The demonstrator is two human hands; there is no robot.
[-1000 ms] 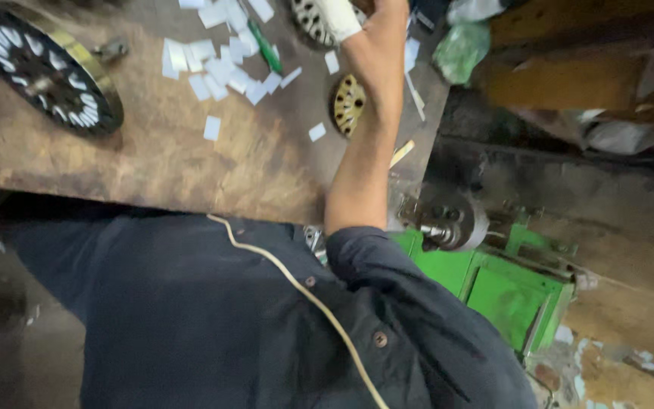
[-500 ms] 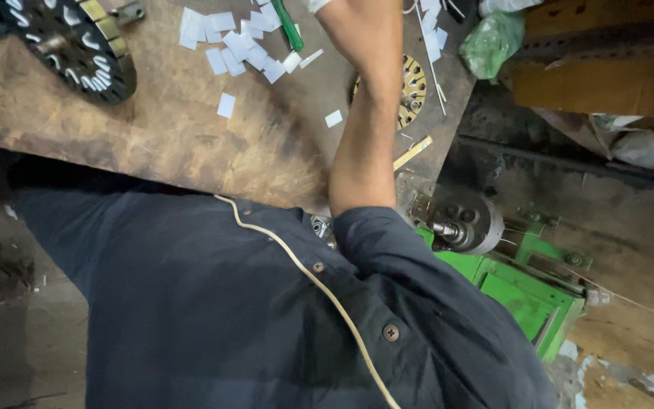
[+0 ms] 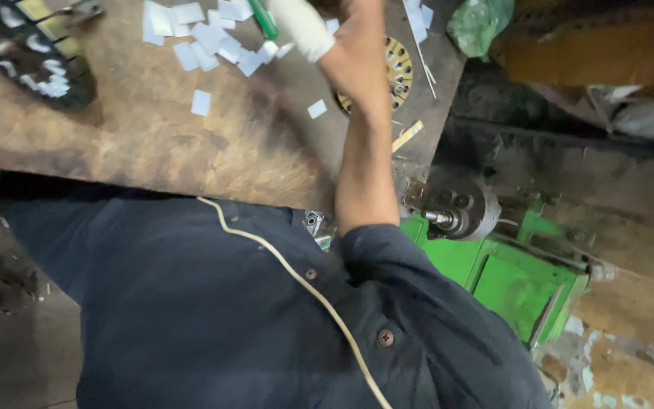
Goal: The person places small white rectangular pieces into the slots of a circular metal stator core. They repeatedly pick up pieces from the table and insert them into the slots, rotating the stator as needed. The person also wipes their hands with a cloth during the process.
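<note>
Worn wooden tabletop (image 3: 153, 151), workshop clutter around. Right hand (image 3: 353, 53) up by round slotted metal disc (image 3: 397, 72), bandaged finger (image 3: 300, 29) out; grip can't tell. Left hand out of shot. White paper slips (image 3: 206, 38) loose, scattered; progress unclear, few slots look lined.

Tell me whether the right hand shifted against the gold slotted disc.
Yes: the right hand crossed leftward over the gold slotted disc, now showing at its right.

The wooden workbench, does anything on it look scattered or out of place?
Yes. Small white paper slips lie strewn loosely across the worn wooden workbench, some apart from the main cluster near the right hand, whose finger is wrapped in white bandage.
</note>
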